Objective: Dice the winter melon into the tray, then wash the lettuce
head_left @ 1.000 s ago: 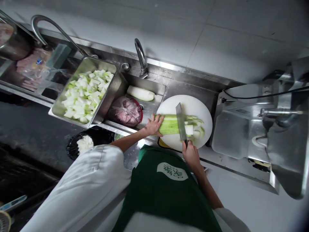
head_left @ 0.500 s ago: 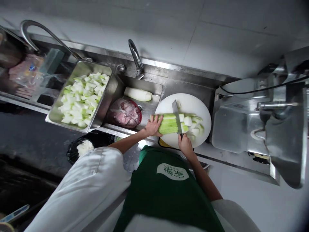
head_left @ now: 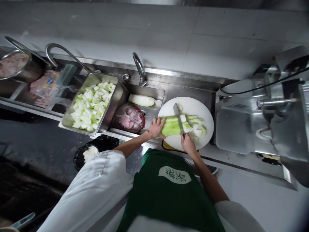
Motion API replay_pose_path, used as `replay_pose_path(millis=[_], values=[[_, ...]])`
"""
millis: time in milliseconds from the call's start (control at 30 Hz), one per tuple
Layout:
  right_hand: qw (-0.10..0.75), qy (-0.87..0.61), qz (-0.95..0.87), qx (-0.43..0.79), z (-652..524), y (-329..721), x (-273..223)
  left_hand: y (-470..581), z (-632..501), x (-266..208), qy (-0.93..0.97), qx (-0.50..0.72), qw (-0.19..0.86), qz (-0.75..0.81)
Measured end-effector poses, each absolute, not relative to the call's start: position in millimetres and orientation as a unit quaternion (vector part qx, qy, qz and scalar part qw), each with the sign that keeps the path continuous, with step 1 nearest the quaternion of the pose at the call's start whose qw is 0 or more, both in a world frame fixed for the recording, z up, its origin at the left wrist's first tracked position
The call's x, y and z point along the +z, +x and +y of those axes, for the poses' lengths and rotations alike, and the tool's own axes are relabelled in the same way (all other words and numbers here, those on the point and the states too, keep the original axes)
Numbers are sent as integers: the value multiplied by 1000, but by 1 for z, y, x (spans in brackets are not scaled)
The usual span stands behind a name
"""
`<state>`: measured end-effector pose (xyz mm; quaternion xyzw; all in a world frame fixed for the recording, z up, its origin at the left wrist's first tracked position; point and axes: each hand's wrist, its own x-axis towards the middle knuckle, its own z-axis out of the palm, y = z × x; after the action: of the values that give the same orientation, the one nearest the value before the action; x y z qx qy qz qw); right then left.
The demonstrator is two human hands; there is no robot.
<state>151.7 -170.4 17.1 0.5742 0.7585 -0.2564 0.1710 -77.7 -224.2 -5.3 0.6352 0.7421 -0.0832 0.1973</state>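
**Green veg strips [head_left: 169,125] on white board [head_left: 169,108], knife [head_left: 178,113] across them**

Strips lie bunched side by side on L half of board, running L–R. L hand [head_left: 155,128] palm-down on their L end, fingers spread wide, resting on top. R hand [head_left: 188,144] wrapped tight round knife handle at near side of strips; blade points away from body, set across strips' R end. Just R of blade: cut pcs [head_left: 197,130], pale flesh w/ green skin, loosely heaped. One small pc sits apart, nr blade tip.

Board is on the metal counter [head_left: 219,156], w/ smth yellow [head_left: 169,146] showing under its near edge. Immed. L is sink [head_left: 154,113]: peeled pale gourd [head_left: 141,100] at back, plastic-wrapped meat [head_left: 129,118] in front, curved faucet [head_left: 139,69] behind. Next L, deep metal pan [head_left: 111,111] full of chopped veg [head_left: 93,104]. Far L, pot [head_left: 36,71] w/ pale pink contents, prob. meat, can't be sure. R of board: metal machine [head_left: 233,130] w/ black cable [head_left: 263,86]. Below pan, black-lined bin [head_left: 79,158] w/ white scraps [head_left: 90,153].
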Motion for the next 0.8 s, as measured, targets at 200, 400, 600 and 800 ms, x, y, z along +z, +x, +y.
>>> replay_pose_path(millis=[200,400,600,800], values=[[172,578,756,-255,-173,156,18,-100,-240,-26,634,86,216,738],[182,585,749,-253,-173,157,15,-98,-249,-77,372,481,268,747],[189,581,752,-248,-164,163,15,-71,-230,-92,293,551,229,747],[188,562,774,-224,-164,169,31,-71,-229,-96,272,585,258,719]])
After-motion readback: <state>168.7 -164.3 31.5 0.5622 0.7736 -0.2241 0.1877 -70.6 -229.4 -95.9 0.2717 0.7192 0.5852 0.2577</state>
